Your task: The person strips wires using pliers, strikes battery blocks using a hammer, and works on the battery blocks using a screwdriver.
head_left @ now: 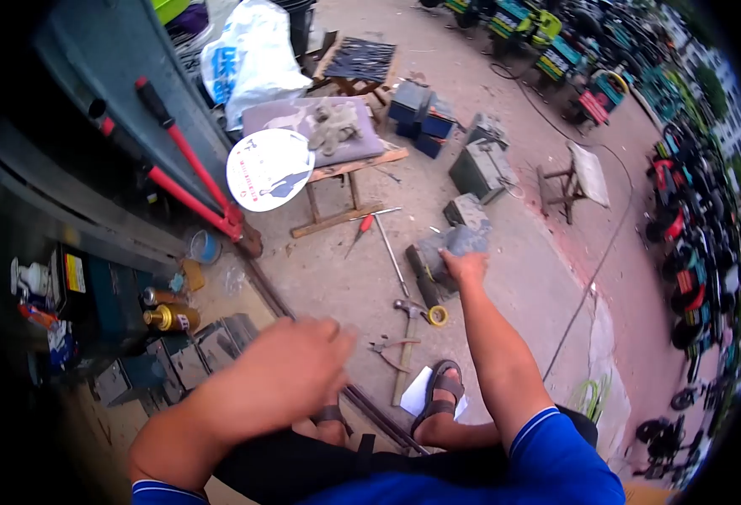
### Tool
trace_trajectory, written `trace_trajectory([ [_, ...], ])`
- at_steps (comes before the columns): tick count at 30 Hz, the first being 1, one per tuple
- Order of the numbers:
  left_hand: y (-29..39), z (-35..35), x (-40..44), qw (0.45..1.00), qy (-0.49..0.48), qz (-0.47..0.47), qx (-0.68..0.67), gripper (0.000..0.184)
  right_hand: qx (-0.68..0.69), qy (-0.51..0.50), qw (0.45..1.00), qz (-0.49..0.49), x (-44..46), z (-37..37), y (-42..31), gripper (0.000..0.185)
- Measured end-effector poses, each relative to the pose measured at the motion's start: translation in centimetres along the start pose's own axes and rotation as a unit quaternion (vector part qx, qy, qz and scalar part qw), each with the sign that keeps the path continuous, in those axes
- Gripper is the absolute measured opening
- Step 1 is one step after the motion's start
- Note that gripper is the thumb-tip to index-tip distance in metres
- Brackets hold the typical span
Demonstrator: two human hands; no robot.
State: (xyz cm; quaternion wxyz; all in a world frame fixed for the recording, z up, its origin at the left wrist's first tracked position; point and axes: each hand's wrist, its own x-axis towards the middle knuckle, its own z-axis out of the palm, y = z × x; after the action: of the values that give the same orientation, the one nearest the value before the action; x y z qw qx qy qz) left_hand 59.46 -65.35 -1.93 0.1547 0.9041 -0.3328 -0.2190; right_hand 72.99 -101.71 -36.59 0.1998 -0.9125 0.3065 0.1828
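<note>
My right hand (467,265) reaches forward with its fingers curled on a grey cloth-like piece (471,239). That piece lies against the top of a dusty grey box-shaped battery (432,276) on the ground. My left hand (299,358) is raised in front of me, smeared by motion, and its fingers cannot be made out. Between my hands and feet lie a hammer (409,313), pliers (393,352) and a roll of yellow tape (437,316). Beyond them are a red-handled screwdriver (365,225) and a thin metal rod (390,254).
More batteries (480,168) stand ahead. A low wooden stool (345,172) holds a cushion, gloves and a round white fan (270,169). Red-handled bolt cutters (189,172) lean at left, near a gold can (172,317). A metal rail (269,290) crosses the ground; parked scooters (690,278) line the right.
</note>
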Motion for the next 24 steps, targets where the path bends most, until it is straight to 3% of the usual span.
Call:
trace_trajectory([
  [2,0.2,0.6,-0.6,0.999,-0.034,0.041,0.011,0.05,0.03,0.164,0.982,0.088,-1.5,0.3,-1.1,0.107],
  [6,0.5,0.9,-1.6,0.997,-0.037,0.059,0.015,0.048,0.129,0.086,0.981,0.116,1.5,0.0,1.4,0.099],
  [8,0.9,-0.2,-1.9,0.994,-0.055,0.079,0.043,0.054,0.371,-0.016,0.927,0.061,2.2,-0.9,2.9,0.049],
  [9,1.5,-0.2,-2.6,0.998,-0.038,0.037,0.044,0.041,0.411,0.036,0.907,0.082,1.1,-1.4,2.1,0.032],
  [12,1.5,0.4,-3.4,0.999,-0.011,0.039,0.023,0.049,0.429,-0.013,0.903,0.008,-2.1,-1.3,1.4,0.038],
  [13,1.5,0.5,-3.6,0.999,-0.016,0.04,0.018,0.049,0.364,0.015,0.931,-0.019,-4.6,-1.6,-0.3,0.039],
  [14,1.8,0.4,-3.8,0.999,-0.038,0.032,0.01,0.05,0.293,0.042,0.955,-0.035,-6.2,-0.9,-1.1,0.07],
  [15,2.1,0.5,-4.1,0.998,-0.061,0.023,0.001,0.052,0.212,0.064,0.97,-0.098,-7.4,0.1,-1.6,0.087],
  [17,2.8,0.8,-4.5,0.999,-0.042,0.026,0.012,0.051,0.17,0.039,0.973,-0.15,-11.3,2.0,-4.1,0.103],
  [20,3.9,0.7,-4.8,0.999,-0.031,0.028,0.026,0.051,0.149,0.006,0.972,-0.184,-16.8,6.6,-6.8,0.102],
  [22,4.6,0.5,-5.1,0.998,-0.049,0.034,0.028,0.051,0.153,-0.043,0.978,-0.138,-18.7,12.3,-6.6,0.098],
  [23,4.8,0.5,-5.4,0.999,-0.029,0.023,0.018,0.051,0.126,-0.036,0.983,-0.127,-20.2,14.1,-7.2,0.102],
  [24,4.9,0.6,-5.6,1.0,-0.009,0.009,0.007,0.052,0.071,0.021,0.982,-0.174,-22.4,15.4,-7.6,0.105],
])
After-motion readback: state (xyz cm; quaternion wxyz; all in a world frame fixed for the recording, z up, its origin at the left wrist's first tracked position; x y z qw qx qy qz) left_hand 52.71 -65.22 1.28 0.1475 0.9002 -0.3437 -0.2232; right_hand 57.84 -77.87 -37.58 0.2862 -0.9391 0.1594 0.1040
